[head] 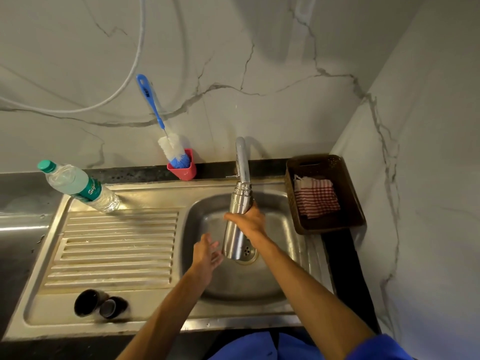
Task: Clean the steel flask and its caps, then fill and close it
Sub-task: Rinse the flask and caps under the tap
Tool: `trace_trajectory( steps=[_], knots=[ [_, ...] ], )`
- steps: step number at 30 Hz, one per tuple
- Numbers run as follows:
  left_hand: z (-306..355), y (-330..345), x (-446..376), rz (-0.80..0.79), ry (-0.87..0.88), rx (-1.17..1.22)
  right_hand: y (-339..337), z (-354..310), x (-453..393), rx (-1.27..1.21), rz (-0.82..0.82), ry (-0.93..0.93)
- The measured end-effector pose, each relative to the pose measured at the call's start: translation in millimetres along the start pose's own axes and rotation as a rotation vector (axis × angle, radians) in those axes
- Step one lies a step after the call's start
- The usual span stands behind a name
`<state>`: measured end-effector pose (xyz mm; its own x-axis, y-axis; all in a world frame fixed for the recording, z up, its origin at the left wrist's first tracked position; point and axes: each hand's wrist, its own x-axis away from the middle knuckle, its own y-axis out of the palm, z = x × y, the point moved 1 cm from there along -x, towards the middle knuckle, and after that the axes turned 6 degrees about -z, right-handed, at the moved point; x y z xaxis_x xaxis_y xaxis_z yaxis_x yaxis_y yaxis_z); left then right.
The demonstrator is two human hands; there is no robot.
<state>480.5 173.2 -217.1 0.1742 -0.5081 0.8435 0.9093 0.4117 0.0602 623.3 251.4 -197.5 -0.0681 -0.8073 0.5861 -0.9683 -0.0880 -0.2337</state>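
My right hand (250, 219) grips the flask (237, 222) under the tap (242, 162). My left hand (207, 253) hovers released. I can't make out any water.

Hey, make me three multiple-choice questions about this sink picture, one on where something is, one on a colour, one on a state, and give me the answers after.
1. Where does the bottle brush stand?
A. In the red cup behind the sink
B. In the brown basket
C. On the draining board

2. What colour is the cap of the plastic water bottle?
A. Red
B. Green
C. Black

3. What is the state of the steel flask?
A. Closed, lying on the draining board
B. Closed, standing in the basket
C. Uncapped, gripped by the right hand with its mouth under the tap

Answers: 1 A, the bristles sit in the red cup by the wall. 2 B, the cap is teal-green. 3 C, both black caps lie on the draining board, and the left hand is open beside the flask.
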Motion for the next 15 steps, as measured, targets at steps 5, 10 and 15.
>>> trace_trajectory(
  steps=[5, 10, 15],
  knots=[
    [-9, 8, -4, -0.045, -0.041, -0.147, -2, 21, 2, -0.311, -0.107, 0.116],
    [-21, 17, -9, -0.015, 0.069, -0.056, -16, 26, 0, -0.710, -0.015, 0.295],
    [-5, 34, -10, -0.061, 0.017, 0.030, -21, -20, -8, -0.462, 0.091, 0.109]
  ],
)
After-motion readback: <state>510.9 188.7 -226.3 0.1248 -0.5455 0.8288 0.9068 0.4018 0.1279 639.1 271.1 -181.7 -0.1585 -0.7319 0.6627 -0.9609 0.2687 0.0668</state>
